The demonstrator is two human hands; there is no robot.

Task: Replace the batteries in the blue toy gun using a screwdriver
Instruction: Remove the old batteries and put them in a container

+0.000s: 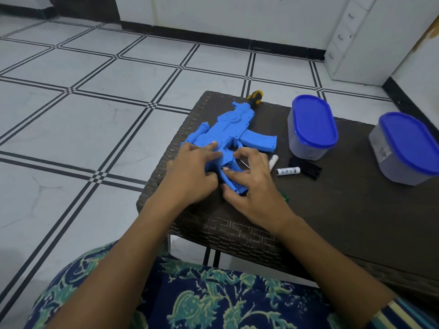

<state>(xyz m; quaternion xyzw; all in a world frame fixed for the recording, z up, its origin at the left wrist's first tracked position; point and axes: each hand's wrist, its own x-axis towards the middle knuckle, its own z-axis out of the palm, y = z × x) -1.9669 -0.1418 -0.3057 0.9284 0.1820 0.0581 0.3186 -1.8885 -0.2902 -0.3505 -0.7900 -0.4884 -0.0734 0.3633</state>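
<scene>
The blue toy gun (234, 132) lies flat on the dark wicker table (344, 210), near its left corner. My left hand (190, 172) presses flat on the gun's body, fingers stretched out. My right hand (251, 184) curls over the gun's handle: thumb against the handle's end, a fingertip at the open battery compartment (234, 167). Two white batteries (287, 171) lie just right of that hand. Beyond the gun's far end a screwdriver (255, 97) with a black and yellow handle rests at the table's back edge.
A small black piece (306, 167) lies beside the batteries. Two clear tubs with blue lids (311, 122) (408, 143) stand on the right of the table. A green object (285, 198) peeks out by my right wrist. Tiled floor surrounds the table.
</scene>
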